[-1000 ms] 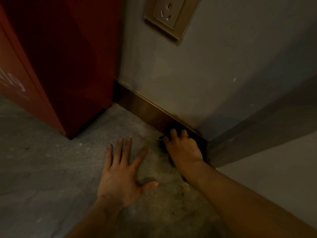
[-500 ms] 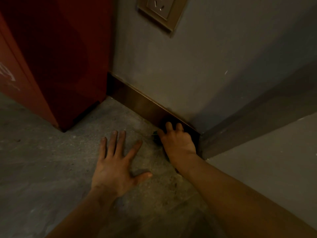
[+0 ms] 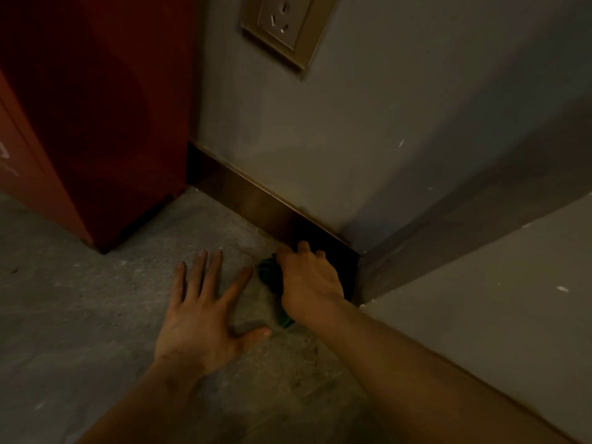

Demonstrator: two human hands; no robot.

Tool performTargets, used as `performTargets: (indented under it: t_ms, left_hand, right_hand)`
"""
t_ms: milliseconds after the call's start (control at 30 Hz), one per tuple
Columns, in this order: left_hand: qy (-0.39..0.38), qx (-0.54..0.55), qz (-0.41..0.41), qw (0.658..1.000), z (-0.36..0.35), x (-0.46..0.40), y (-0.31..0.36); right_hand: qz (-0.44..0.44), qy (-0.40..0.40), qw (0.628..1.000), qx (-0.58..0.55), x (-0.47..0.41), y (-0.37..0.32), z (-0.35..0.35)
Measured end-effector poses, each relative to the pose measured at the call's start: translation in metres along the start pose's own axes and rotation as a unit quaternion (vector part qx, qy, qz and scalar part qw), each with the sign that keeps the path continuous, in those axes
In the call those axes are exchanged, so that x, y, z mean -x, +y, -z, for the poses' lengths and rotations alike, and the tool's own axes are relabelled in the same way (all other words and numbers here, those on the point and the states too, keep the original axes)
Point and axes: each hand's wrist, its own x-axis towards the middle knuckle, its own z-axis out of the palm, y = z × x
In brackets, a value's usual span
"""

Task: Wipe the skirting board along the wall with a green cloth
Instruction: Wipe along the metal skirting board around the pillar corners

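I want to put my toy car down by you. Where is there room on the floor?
Bare floor lies between the red cabinet and the left hand. It is crowded near the corner, where the right hand presses the green cloth at the skirting board.

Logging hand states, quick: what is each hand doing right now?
Left hand: open, flat on the floor, holding nothing.
Right hand: closed on the green cloth, at the skirting board.
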Motion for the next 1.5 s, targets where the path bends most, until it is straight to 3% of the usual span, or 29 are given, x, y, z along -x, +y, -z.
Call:
performTargets:
  t_ms: [333, 667, 900, 1067, 1500]
  left_hand:
    - [-0.003, 0.118, -0.009, 0.993, 0.015, 0.005, -0.008]
    - [0.05, 0.216, -0.031, 0.975, 0.056, 0.022, 0.006]
    - [0.066, 0.113, -0.082, 0.988, 0.096, 0.033, 0.008]
    - [0.057, 0.059, -0.111, 0.99, 0.121, 0.046, 0.018]
    - [0.059, -0.03, -0.129, 0.989, 0.158, 0.091, 0.041]
  right_hand:
    - [0.049, 0.019, 0.997, -0.057, 0.026, -0.015, 0.0]
    - [0.114, 0.051, 0.984, -0.13, 0.057, -0.026, 0.018]
    - [0.119, 0.023, 0.975, -0.187, 0.086, -0.019, 0.037]
    - [0.137, 0.02, 0.976, -0.169, 0.112, -0.013, 0.04]
    - [0.222, 0.11, 0.965, -0.085, 0.161, -0.005, 0.045]
